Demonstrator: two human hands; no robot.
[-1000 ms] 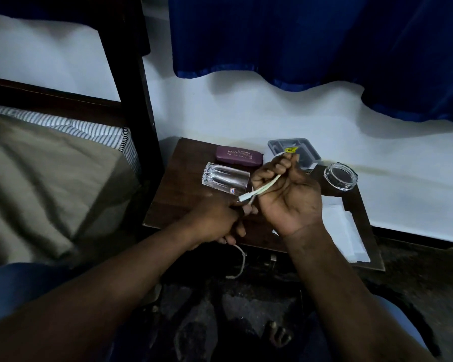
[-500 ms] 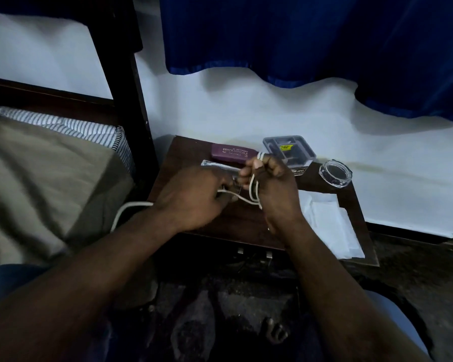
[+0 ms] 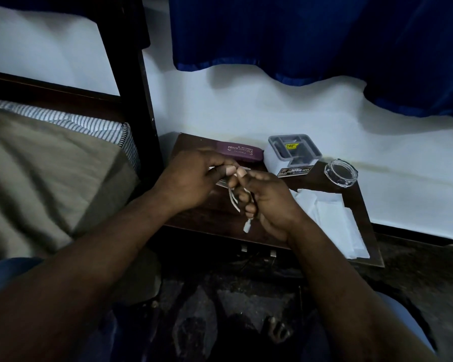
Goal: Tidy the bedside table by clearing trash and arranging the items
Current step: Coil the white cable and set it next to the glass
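Observation:
Both hands meet above the dark wooden bedside table (image 3: 215, 218). My left hand (image 3: 194, 178) and my right hand (image 3: 270, 202) pinch a white cable (image 3: 233, 199) between them. The cable is bunched into short loops, and its plug end (image 3: 247, 227) hangs below my right fingers. Behind the hands lies a maroon glasses case (image 3: 242, 152). A grey plastic box (image 3: 292, 155) with a yellow sticker stands to its right. A clear glass ashtray (image 3: 341, 173) sits at the table's right rear. White tissues (image 3: 330, 218) lie on the right side. The drinking glass is almost wholly hidden behind my hands.
A bed with an olive blanket (image 3: 45, 184) and a striped mattress (image 3: 73, 124) lies to the left. Its dark post (image 3: 131, 82) stands beside the table. A blue curtain (image 3: 311, 35) hangs over the white wall. The floor (image 3: 220, 309) below is dark and rough.
My left hand rose from the table's front edge to meet my right hand. The long trailing cable has been gathered into short loops between both hands, and the hands now cover the glass.

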